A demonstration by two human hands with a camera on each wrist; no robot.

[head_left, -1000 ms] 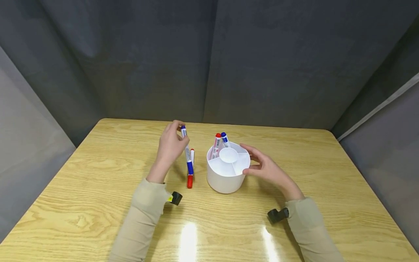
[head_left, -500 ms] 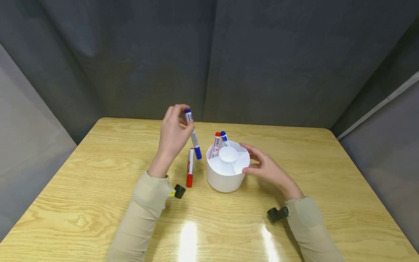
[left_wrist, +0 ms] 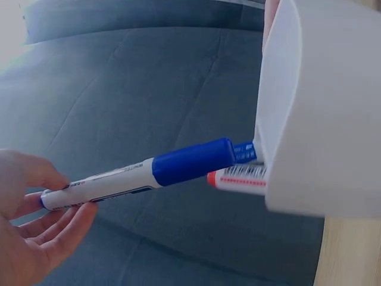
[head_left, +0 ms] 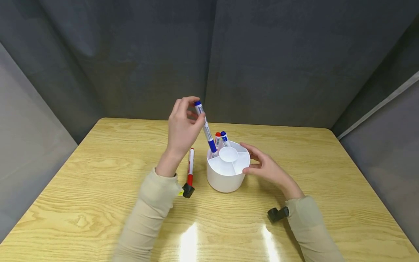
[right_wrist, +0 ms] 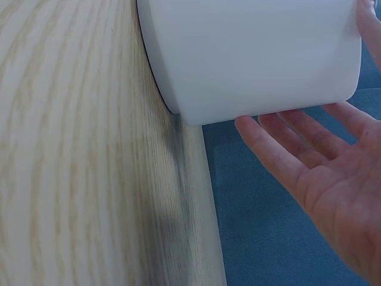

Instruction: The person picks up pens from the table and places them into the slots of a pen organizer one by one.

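Your left hand [head_left: 182, 127] pinched slim blue-capped marker [head_left: 206, 127] near its top, fingers clamped on smooth white barrel, cap tilted down over rim of round white plastic holder [head_left: 226, 178]. Your right hand [head_left: 266, 167] lay against holder's smooth wall, fingers relaxed, apart. Red marker [head_left: 190, 167] lay flat on glossy wood-grain bench [head_left: 82, 182].

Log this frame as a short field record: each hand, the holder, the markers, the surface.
left hand: left hand pinches the blue marker by its upper end, cap down at the holder's rim
right hand: right hand, fingers straight, against the side of the white holder
holder: round, divided; red-capped marker and blue-capped marker stand inside
loose: red marker lies on the wooden table, left of the holder
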